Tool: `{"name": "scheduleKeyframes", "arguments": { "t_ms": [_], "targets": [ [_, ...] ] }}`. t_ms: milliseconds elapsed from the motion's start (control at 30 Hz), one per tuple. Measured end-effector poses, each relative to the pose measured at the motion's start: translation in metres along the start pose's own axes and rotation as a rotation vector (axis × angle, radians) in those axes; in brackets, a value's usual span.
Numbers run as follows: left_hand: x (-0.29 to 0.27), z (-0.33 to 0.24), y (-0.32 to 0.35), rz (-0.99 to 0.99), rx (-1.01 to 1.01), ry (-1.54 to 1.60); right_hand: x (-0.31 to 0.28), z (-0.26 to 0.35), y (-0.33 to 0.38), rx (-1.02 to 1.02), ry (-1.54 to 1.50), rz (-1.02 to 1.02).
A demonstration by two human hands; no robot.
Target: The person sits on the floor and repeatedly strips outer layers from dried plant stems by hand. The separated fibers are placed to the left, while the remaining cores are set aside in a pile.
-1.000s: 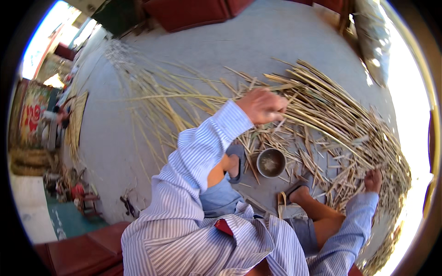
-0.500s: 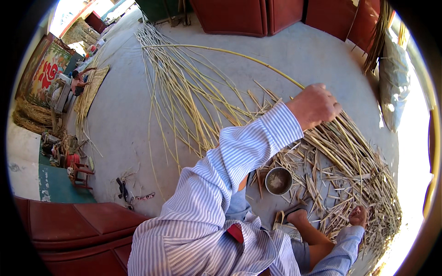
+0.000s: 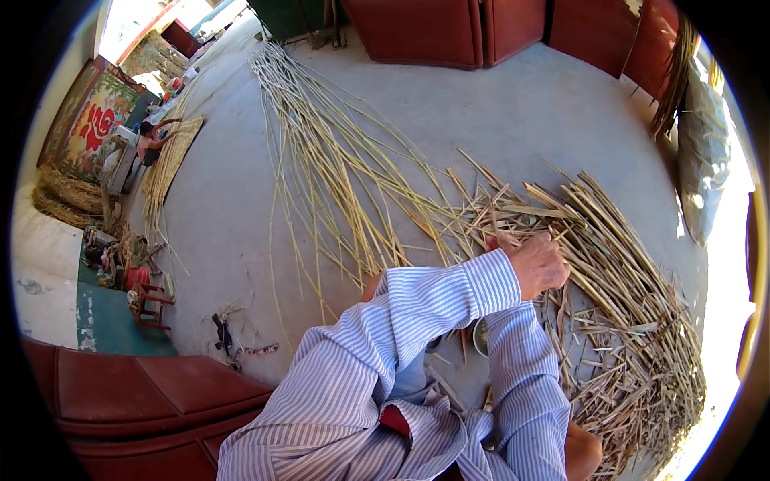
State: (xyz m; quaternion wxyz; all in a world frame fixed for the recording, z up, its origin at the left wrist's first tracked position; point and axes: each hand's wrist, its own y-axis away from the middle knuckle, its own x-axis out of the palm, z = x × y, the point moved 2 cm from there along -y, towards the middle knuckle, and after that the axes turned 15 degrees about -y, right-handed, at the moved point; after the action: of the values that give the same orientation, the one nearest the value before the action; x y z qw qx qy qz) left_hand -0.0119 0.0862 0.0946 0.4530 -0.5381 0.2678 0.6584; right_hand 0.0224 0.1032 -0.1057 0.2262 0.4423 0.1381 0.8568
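My left hand [image 3: 541, 266] is closed, knuckles up, at the near-left edge of a heap of dry split reeds [image 3: 634, 264]. A short stalk end shows by its fingers, but I cannot make out what it grips. My right forearm passes under the left one. Of my right hand [image 3: 502, 241] only a small part shows beyond my left cuff, close against the left hand; its grip is hidden. Long yellow-green reeds [image 3: 337, 160] fan out on the floor to the left. Below my sleeves, a metal bowl [image 3: 480, 337] is mostly covered.
Dark red padded panels [image 3: 433, 32] stand at the far side, and a red padded seat [image 3: 152, 393] lies at near left. Another person [image 3: 150, 144] crouches at far left by a woven mat [image 3: 172, 160]. A small wooden stool [image 3: 152, 305] is nearer.
My left hand has come down and nearer; the long curved reed it held no longer stretches across the floor. My right hand has moved up and left from the heap's near end to meet it.
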Motion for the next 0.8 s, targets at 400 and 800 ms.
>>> {"name": "scheduleKeyframes", "arguments": {
  "t_ms": [400,800],
  "targets": [
    [-0.01,0.01,0.007,0.165,0.029,0.234,-0.067,-0.052,-0.047,0.127,1.292,0.396],
    [-0.005,-0.004,-0.008,0.35,0.031,0.289,-0.29,0.126,-0.044,-0.108,2.122,0.077]
  ]
}}
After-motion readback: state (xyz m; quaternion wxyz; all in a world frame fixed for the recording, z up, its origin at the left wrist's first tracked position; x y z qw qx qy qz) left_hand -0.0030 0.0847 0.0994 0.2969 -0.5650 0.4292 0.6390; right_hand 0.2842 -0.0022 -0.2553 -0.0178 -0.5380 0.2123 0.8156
